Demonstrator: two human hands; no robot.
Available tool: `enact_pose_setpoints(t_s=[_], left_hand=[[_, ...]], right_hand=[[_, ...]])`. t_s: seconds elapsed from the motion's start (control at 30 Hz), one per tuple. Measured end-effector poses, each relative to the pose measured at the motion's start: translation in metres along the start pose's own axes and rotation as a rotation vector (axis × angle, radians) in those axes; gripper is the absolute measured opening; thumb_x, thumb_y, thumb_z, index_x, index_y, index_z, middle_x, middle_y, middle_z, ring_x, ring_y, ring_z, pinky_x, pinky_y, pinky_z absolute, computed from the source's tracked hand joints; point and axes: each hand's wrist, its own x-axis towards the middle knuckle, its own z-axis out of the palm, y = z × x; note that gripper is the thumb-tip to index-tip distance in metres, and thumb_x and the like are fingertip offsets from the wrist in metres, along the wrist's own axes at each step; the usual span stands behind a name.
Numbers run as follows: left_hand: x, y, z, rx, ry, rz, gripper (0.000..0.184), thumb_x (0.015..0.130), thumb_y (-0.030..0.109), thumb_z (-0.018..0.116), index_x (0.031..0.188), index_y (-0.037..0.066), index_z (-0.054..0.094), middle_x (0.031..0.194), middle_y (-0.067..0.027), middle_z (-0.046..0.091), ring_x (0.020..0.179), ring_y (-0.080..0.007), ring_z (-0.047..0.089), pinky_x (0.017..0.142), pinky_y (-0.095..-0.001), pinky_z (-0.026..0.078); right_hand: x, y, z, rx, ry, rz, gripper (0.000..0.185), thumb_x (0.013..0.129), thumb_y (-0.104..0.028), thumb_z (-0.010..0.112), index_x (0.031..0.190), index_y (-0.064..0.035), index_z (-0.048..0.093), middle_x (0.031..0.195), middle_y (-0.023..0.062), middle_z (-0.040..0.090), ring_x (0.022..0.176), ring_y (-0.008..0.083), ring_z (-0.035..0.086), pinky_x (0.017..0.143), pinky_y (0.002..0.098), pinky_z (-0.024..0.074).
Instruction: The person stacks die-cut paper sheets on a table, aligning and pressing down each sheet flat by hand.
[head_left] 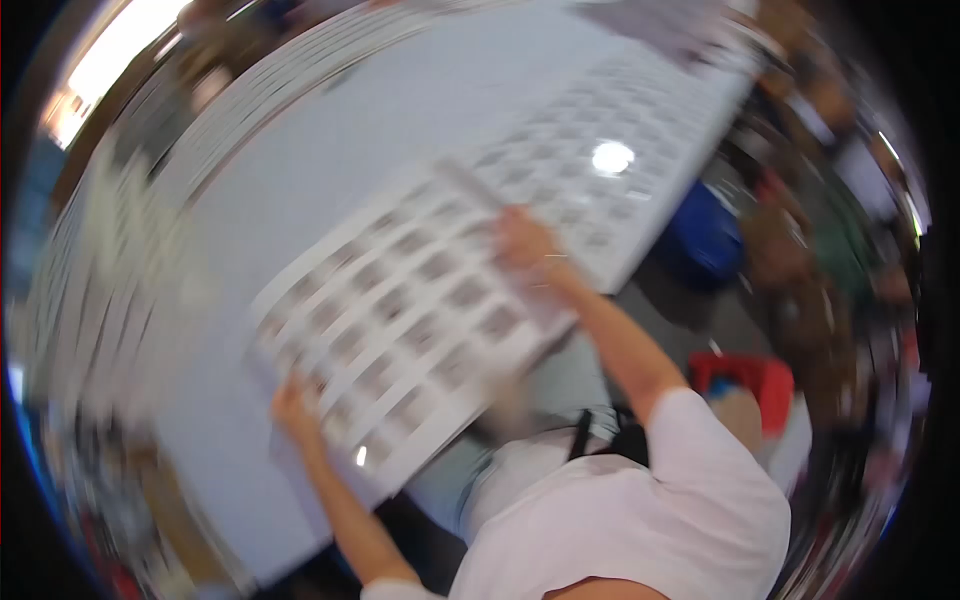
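Observation:
A white tray (393, 308) with rows of greyish square pockets lies tilted in front of me, near the table edge; motion blurs it. My left hand (293, 405) is closed on its left side, with the fingertips over the rim. At its far right side, my right hand (527, 240) is closed on the edge, its fingers smeared by motion. What fills the pockets is too blurred to tell. Just beyond my right hand lies another similar gridded tray (590, 130), with a bright glare on its surface.
The white table (230, 400) runs from lower left to upper right. Stacked white sheets or trays (110, 290) stand at the left, with more layered along the far edge. To the right are a blue round container (705, 235), a red plastic object (765, 390) and blurred people.

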Motion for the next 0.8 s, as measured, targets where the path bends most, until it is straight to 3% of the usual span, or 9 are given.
enact_pose_setpoints(t_s=[0.03,0.07,0.1,0.2,0.43,0.6,0.67,0.73,0.8], left_hand=[[0.006,-0.021,-0.001,0.099,0.016,0.003,0.044,0.097,0.033,0.063,0.068,0.0,0.06,0.058,-0.0019,0.054,0.059,-0.0115,0.049,0.054,-0.0337,0.039],[-0.009,0.041,0.0,0.021,0.031,-0.011,0.047,0.096,0.036,0.063,0.067,0.0,0.058,0.058,-0.0016,0.052,0.058,-0.011,0.044,0.053,-0.034,0.036],[-0.005,0.028,-0.002,0.181,0.076,-0.001,0.048,0.096,0.038,0.062,0.067,0.0,0.057,0.057,-0.0018,0.054,0.056,-0.0102,0.047,0.052,-0.0328,0.038],[-0.012,0.049,0.0,-0.016,0.04,-0.217,0.051,0.096,0.045,0.059,0.072,0.001,0.055,0.06,-0.0095,0.061,0.053,-0.0173,0.063,0.055,-0.0337,0.045],[-0.009,0.061,-0.003,0.361,0.058,-0.183,0.05,0.097,0.045,0.055,0.074,0.001,0.058,0.059,-0.0132,0.063,0.056,-0.0277,0.067,0.06,-0.0405,0.048],[-0.009,0.052,0.005,0.339,0.067,-0.233,0.049,0.096,0.044,0.057,0.075,0.0,0.059,0.058,-0.0125,0.064,0.057,-0.0288,0.067,0.063,-0.0412,0.049],[-0.009,0.054,0.005,0.356,0.073,-0.242,0.048,0.096,0.044,0.058,0.075,0.001,0.06,0.057,-0.0122,0.063,0.056,-0.0285,0.067,0.063,-0.0407,0.05],[-0.008,0.055,0.005,0.365,0.073,-0.233,0.047,0.095,0.044,0.059,0.075,0.001,0.06,0.056,-0.0121,0.064,0.056,-0.0282,0.067,0.063,-0.0404,0.05],[-0.01,0.061,0.003,0.396,0.072,-0.244,0.045,0.095,0.043,0.06,0.075,0.002,0.06,0.056,-0.0119,0.063,0.055,-0.0281,0.067,0.063,-0.0402,0.05]], right_hand=[[0.002,0.007,0.018,-0.099,-0.174,0.189,0.024,0.082,-0.028,0.062,0.097,-0.0089,0.061,0.09,0.0159,0.062,0.086,0.0354,0.061,0.078,0.0494,0.0516],[0.001,0.017,0.033,-0.027,-0.068,0.249,0.031,0.087,-0.034,0.06,0.103,-0.0074,0.062,0.093,0.0172,0.066,0.087,0.0358,0.065,0.08,0.0472,0.0515],[0.007,-0.022,-0.006,0.308,0.086,0.698,0.04,0.092,-0.041,0.058,0.111,-0.0063,0.062,0.102,0.0185,0.069,0.094,0.0359,0.067,0.083,0.0449,0.0512],[0.005,-0.004,0.014,0.262,0.161,0.612,0.045,0.094,-0.048,0.057,0.116,-0.0093,0.062,0.106,0.0185,0.07,0.097,0.0375,0.067,0.083,0.0455,0.0511],[0.013,-0.004,0.013,0.219,0.078,0.61,0.039,0.092,-0.04,0.063,0.115,-0.0087,0.062,0.105,0.0151,0.069,0.097,0.0359,0.066,0.083,0.0446,0.0504],[0.02,-0.042,-0.012,-0.071,0.407,0.173,0.034,0.088,-0.02,0.07,0.117,-0.0042,0.06,0.11,0.016,0.061,0.101,0.0367,0.057,0.089,0.0439,0.0463],[0.025,-0.102,-0.042,0.052,0.423,-0.053,0.037,0.086,-0.015,0.071,0.119,-0.0025,0.058,0.113,0.0156,0.062,0.102,0.0361,0.058,0.092,0.0443,0.0452],[0.004,-0.173,-0.056,0.312,0.261,-0.262,0.047,0.078,-0.01,0.075,0.122,-0.0033,0.059,0.123,0.0148,0.061,0.112,0.034,0.058,0.098,0.0444,0.0435],[-0.029,-0.233,-0.056,0.537,-0.015,-0.575,0.064,0.079,-0.023,0.075,0.136,-0.0067,0.052,0.14,0.0135,0.051,0.134,0.0326,0.045,0.113,0.0502,0.0326]])
